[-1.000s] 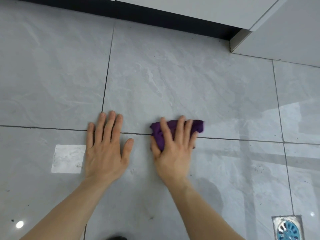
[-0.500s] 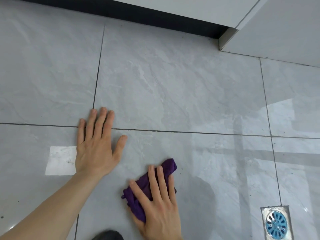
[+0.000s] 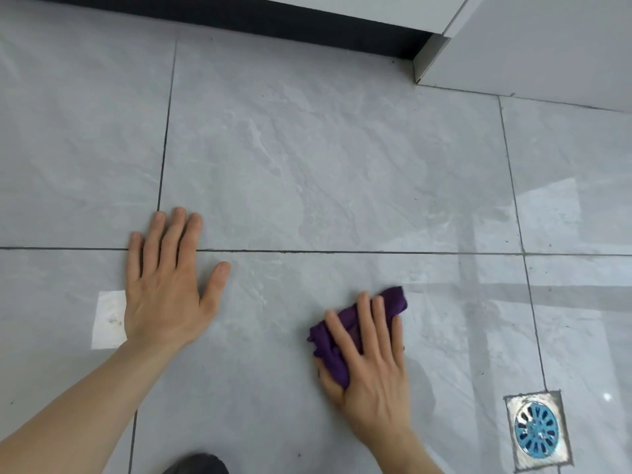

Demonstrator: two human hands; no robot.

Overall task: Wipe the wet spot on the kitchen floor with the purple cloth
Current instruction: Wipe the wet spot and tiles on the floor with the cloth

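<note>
Right hand (image 3: 371,367) presses purple cloth (image 3: 330,350) | floor drain (image 3: 536,430) near | left hand (image 3: 164,289) flat

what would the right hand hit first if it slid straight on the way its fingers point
Only bare floor tile: the right hand on the purple cloth points up, slightly right, crossing the grout line; the cabinet base lies far beyond.

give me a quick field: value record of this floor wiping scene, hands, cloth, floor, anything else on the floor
left hand: flat on the tile, fingers spread, holding nothing
right hand: pressing down on the purple cloth
purple cloth: bunched under the right fingers, on the near tile
floor: glossy grey tiles, dark grout lines
wet spot: cannot tell apart from the glare
floor drain: blue grate, near right
white patch: on the tile, partly under the left hand
cabinet base: dark strip along the far edge
</note>
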